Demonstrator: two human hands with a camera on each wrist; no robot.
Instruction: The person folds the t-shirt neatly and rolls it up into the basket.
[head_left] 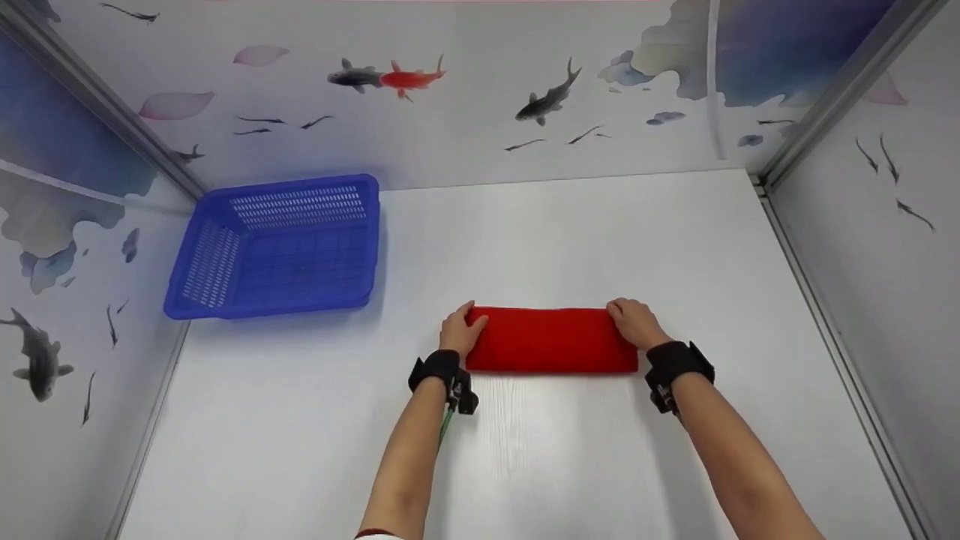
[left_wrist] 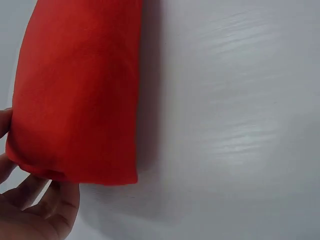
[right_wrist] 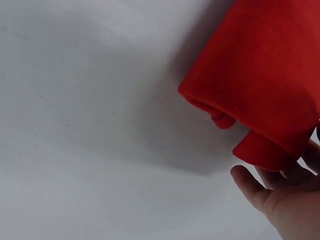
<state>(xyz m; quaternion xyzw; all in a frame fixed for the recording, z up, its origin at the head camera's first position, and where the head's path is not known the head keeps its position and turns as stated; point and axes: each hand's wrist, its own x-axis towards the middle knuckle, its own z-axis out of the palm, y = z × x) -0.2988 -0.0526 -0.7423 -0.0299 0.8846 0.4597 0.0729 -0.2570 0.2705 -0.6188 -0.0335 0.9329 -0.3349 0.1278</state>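
Observation:
A folded red cloth lies crosswise between both hands in the head view, long and rectangular. My left hand grips its left end, thumb on top and fingers at the edge and underneath. At the opposite end, the far right corner is held by my right hand. Seen from the left wrist, the cloth looks thick and rounded, with fingers under its end. In the right wrist view, loose folded layers of the cloth hang open at the end, and the fingers reach beneath them.
A blue plastic basket with perforated sides stands at the back left of the white table. Panels printed with fish wall in the back and sides. A black camera strap circles each wrist.

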